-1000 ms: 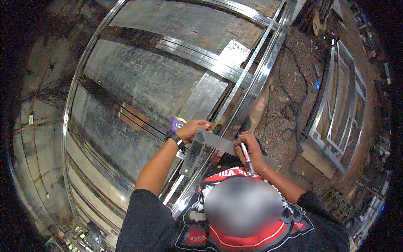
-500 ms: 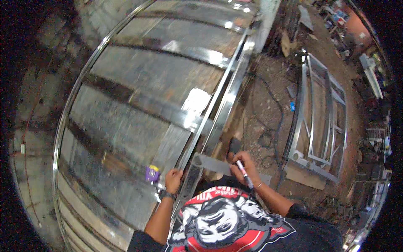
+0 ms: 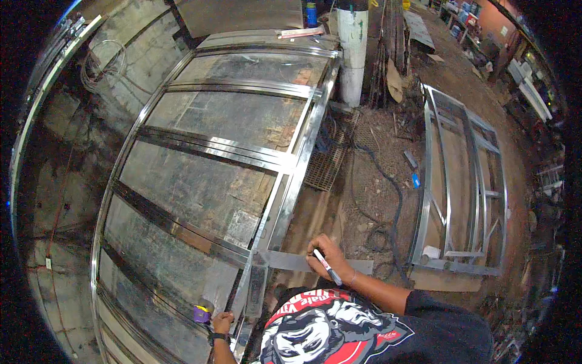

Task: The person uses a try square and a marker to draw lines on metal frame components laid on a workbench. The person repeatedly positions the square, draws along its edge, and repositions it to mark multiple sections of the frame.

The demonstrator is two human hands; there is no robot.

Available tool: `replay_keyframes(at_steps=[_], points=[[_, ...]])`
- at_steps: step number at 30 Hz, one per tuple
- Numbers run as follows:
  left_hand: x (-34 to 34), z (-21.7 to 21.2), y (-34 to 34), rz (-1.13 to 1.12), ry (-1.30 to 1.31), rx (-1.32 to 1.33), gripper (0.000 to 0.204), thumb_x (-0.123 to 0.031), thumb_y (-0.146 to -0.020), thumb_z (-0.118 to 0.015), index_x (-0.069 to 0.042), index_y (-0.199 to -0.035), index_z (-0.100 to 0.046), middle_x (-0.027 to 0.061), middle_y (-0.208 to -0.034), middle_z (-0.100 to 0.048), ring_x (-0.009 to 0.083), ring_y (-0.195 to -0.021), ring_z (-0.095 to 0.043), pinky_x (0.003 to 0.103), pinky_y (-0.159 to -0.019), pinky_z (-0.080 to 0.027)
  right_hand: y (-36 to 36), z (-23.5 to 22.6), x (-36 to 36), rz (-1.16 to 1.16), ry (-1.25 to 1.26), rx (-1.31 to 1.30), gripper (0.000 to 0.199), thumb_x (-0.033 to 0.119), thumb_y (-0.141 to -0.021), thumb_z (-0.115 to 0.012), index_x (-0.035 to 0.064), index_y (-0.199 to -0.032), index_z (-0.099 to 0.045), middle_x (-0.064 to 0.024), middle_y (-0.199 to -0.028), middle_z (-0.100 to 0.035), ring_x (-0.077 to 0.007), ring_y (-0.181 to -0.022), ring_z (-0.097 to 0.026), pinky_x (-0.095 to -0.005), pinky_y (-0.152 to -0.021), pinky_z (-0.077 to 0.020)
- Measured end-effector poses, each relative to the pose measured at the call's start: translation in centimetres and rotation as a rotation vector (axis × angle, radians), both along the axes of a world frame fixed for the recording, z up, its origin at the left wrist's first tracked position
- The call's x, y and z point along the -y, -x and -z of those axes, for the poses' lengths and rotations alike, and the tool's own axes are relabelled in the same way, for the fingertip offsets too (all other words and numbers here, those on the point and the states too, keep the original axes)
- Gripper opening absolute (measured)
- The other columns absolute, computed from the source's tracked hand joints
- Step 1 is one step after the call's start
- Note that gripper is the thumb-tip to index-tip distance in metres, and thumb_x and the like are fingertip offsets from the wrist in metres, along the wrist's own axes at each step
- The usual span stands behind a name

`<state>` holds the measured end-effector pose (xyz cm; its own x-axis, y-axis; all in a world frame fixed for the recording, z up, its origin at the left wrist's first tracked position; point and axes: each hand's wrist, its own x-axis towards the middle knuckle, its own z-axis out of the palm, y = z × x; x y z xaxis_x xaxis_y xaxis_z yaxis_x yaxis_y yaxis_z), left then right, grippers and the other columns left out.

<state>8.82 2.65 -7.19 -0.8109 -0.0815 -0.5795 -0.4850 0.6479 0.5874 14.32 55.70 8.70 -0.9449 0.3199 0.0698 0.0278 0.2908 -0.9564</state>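
My right hand (image 3: 328,258) is closed around a white marker pen (image 3: 327,267), held over the thin flat blade of a metal square (image 3: 286,261). The square's broad end lies against the near right rail of a large shiny metal frame (image 3: 280,209). My left hand (image 3: 222,323), fingers curled, rests at that frame's near edge; what lies under its fingers is hidden. A purple and yellow tape measure (image 3: 202,313) sits on the panel just left of this hand.
A second, smaller metal frame (image 3: 467,182) lies on the dirt floor to the right. Between the frames are a dark cable (image 3: 397,212), a blue object (image 3: 416,181) and a plastic crate (image 3: 330,158). A white post (image 3: 351,57) stands beyond; a block wall (image 3: 130,36) is at left.
The view has shifted, showing more of the far end; frame and hands sit lower in it. My right hand, still holding the marker, has moved left along the square's blade. The left stays by the tape measure.
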Motion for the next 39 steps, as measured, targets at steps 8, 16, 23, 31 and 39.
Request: replay_keyframes(at_steps=[8,16,23,31,39], points=[[-1.4,-1.4,-0.6,-0.048,0.125,-0.056,0.008,-0.006,-0.073,-0.081,-0.005,-0.08,-0.078,0.0035,-0.075,-0.073,0.0147,-0.071,-0.067,0.033,-0.067,-0.053,2.3,-0.8,-5.5,-0.108,-0.042,-0.046,0.027,0.008,-0.081,-0.07,0.0046,-0.104,-0.056,-0.0167,-0.098,-0.055,-0.0356,-0.092,-0.059,-0.0422,-0.084,-0.0487],[-2.6,-1.7,-2.5,-0.126,0.185,-0.221,0.021,-0.018,-0.076,-0.083,-0.002,-0.084,-0.074,0.004,-0.075,-0.07,0.0142,-0.07,-0.064,0.032,-0.068,-0.052,3.5,1.1,-5.7,-0.171,0.002,-0.021,0.023,0.009,-0.084,-0.071,0.0053,-0.102,-0.058,-0.0134,-0.094,-0.056,-0.0284,-0.086,-0.059,-0.0381,-0.078,-0.0487],[-0.1,1.1,-3.6,-0.199,-0.014,-0.127,0.02,-0.02,-0.081,-0.082,-0.002,-0.085,-0.075,0.004,-0.078,-0.07,0.014,-0.072,-0.063,0.032,-0.069,-0.051,3.5,-0.1,-3.9,-0.213,-0.058,-0.006,0.025,0.006,-0.083,-0.07,0.0039,-0.105,-0.058,-0.0158,-0.096,-0.056,-0.0311,-0.089,-0.058,-0.0389,-0.081,-0.0483],[-1.3,-0.6,-2.7,0.122,0.151,-0.329,0.041,-0.04,-0.082,-0.081,0.0,-0.089,-0.074,0.016,-0.086,-0.074,0.0296,-0.08,-0.068,0.043,-0.075,-0.052,0.6,3.0,2.3,-0.2,-0.162,-0.04,0.024,0.014,-0.083,-0.07,0.0071,-0.101,-0.057,-0.0098,-0.091,-0.055,-0.0215,-0.082,-0.057,-0.0353,-0.075,-0.0484],[-1.9,-1.0,-2.4,0.07,-0.019,-0.156,0.044,-0.046,-0.09,-0.075,-0.002,-0.084,-0.073,0.0078,-0.074,-0.07,0.0173,-0.069,-0.062,0.038,-0.064,-0.047,-6.4,4.7,7.5,-0.044,0.008,0.216,0.024,0.015,-0.085,-0.071,0.0073,-0.1,-0.055,-0.0026,-0.088,-0.052,-0.014,-0.078,-0.049,-0.0307,-0.073,-0.0457]])
